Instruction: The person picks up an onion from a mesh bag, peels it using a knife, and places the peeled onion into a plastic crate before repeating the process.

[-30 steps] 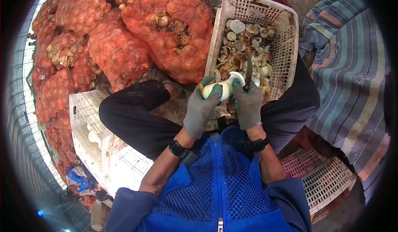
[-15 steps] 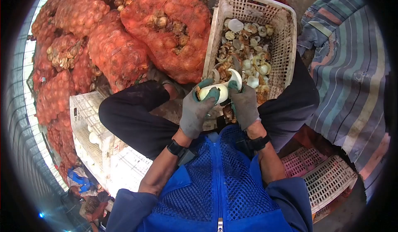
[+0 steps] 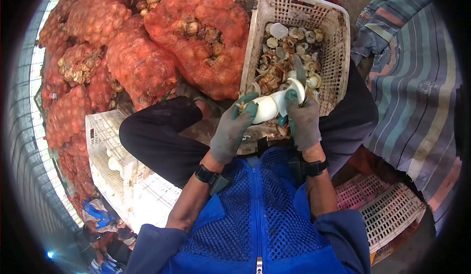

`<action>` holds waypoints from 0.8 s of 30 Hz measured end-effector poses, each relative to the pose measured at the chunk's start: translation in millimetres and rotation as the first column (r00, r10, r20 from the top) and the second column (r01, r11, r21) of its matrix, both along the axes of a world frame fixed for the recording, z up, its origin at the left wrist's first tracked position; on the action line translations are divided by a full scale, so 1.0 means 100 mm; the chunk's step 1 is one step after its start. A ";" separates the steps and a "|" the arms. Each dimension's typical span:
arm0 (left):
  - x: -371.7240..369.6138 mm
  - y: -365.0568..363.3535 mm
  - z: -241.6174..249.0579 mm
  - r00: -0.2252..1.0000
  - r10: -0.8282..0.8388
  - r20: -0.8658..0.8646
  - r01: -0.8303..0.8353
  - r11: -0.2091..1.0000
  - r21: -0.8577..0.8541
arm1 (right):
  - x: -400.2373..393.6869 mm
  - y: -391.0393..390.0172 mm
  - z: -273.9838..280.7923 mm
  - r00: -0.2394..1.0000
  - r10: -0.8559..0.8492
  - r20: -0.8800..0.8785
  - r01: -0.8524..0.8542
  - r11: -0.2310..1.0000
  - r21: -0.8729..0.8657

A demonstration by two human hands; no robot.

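A pale, peeled onion (image 3: 265,110) is held in my left hand (image 3: 230,129), which wears a grey glove with green fingertips. My right hand (image 3: 304,122), gloved alike, is closed on a knife (image 3: 300,70) whose blade points up and away. A curled white strip of onion layer (image 3: 293,88) lies between the right thumb and the knife and reaches back to the onion. Just beyond both hands stands a dirty white crate (image 3: 247,53) with onion skins and pieces (image 3: 282,53) inside.
Red mesh sacks of onions (image 3: 206,38) are piled at the left and front. White crates (image 3: 157,195) stand beside my left leg, with another crate (image 3: 392,215) at the lower right. Striped cloth (image 3: 417,102) covers the right side. People (image 3: 105,235) show at the lower left.
My right hand has moved right, away from the onion, pulling the white layer out longer. The knife blade now shows more clearly above it.
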State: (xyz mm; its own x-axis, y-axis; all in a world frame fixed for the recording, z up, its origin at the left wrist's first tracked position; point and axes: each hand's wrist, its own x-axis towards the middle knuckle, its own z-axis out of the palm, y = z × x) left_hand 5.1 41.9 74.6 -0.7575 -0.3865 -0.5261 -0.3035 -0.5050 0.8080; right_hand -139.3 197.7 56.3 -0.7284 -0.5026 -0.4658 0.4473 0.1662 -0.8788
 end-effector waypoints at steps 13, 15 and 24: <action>0.07 0.04 -0.06 0.990 -0.098 -0.100 0.100 0.995 0.014 | 0.02 -0.02 -0.46 0.885 -0.130 0.447 0.219 0.964 -0.152; 0.04 0.08 0.04 0.984 -0.140 -0.112 0.126 0.984 -0.124 | -0.03 0.06 -0.62 0.992 0.028 0.125 -0.032 0.999 0.032; 0.09 0.00 -0.10 0.942 0.121 -0.312 -0.095 0.991 0.098 | 0.10 -0.03 -0.16 0.897 0.277 -0.343 -0.082 0.868 0.489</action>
